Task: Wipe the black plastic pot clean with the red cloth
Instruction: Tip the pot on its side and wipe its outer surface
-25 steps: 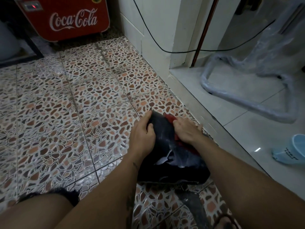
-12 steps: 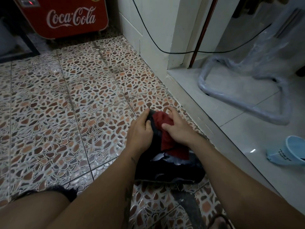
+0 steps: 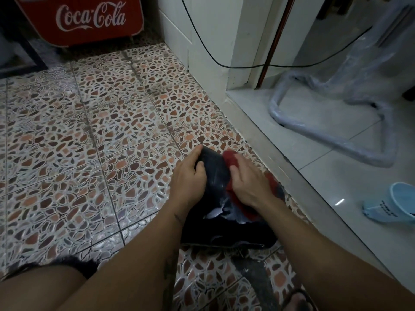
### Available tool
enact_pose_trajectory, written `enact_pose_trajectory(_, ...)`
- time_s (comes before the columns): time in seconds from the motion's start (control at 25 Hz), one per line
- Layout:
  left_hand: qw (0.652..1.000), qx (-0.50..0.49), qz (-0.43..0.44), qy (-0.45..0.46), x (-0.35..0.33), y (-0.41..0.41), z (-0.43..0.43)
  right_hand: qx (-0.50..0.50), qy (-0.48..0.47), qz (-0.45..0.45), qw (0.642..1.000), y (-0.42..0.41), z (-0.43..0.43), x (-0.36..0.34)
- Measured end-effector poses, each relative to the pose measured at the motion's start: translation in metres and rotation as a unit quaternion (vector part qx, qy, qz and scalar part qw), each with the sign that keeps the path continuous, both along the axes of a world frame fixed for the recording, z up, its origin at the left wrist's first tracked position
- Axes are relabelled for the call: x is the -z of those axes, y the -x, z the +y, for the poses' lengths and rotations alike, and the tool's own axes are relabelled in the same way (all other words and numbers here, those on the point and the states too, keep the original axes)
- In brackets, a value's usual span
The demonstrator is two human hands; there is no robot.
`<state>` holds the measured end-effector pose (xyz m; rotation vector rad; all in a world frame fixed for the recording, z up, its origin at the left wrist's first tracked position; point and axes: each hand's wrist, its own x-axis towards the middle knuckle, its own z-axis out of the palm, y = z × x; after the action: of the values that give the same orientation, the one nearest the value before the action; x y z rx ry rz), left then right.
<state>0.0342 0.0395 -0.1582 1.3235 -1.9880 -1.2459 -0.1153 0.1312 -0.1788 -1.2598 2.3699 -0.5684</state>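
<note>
Black pot point(image 3: 215, 176) lies on its side on the pebble-pattern floor point(image 3: 89, 153). Left hand point(image 3: 188, 178) clamps round its far end; right hand point(image 3: 249, 185) presses the red cloth point(image 3: 231, 161) flat against it.

L hand point(image 3: 187, 180) grips black plastic pot point(image 3: 215, 176) on pebble-tile floor point(image 3: 89, 142); R hand point(image 3: 249, 185) presses red cloth point(image 3: 231, 159) on it.
</note>
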Motion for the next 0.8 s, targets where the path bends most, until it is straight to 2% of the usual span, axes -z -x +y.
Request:
enact_pose_trajectory(0.16,0.999,-0.008,0.031,-0.029,0.000,0.000,-0.003,-0.046,0.053,0.001,0.998,-0.016,-0.038,-0.011)
enact_pose_trajectory(0.28,1.000,0.004,0.016,0.002,0.004,0.000,-0.004,-0.043,-0.011,0.006,0.999,0.010,-0.047,-0.004)
enact_pose_trajectory(0.4,1.000,0.006,0.008,0.015,0.009,-0.004,-0.002,-0.004,-0.083,0.004,0.997,0.038,-0.037,0.008)
enact_pose_trajectory(0.6,1.000,0.009,0.018,-0.010,0.006,-0.005,0.001,0.116,-0.117,0.043,0.985,0.043,0.003,0.011)
enact_pose_trajectory(0.68,0.999,0.013,0.019,-0.026,0.004,-0.004,0.001,0.126,-0.078,0.064,0.987,0.020,0.004,0.005)
enact_pose_trajectory(0.8,0.998,0.017,0.026,-0.050,0.001,0.000,-0.002,0.040,0.020,0.066,0.997,-0.038,0.005,-0.002)
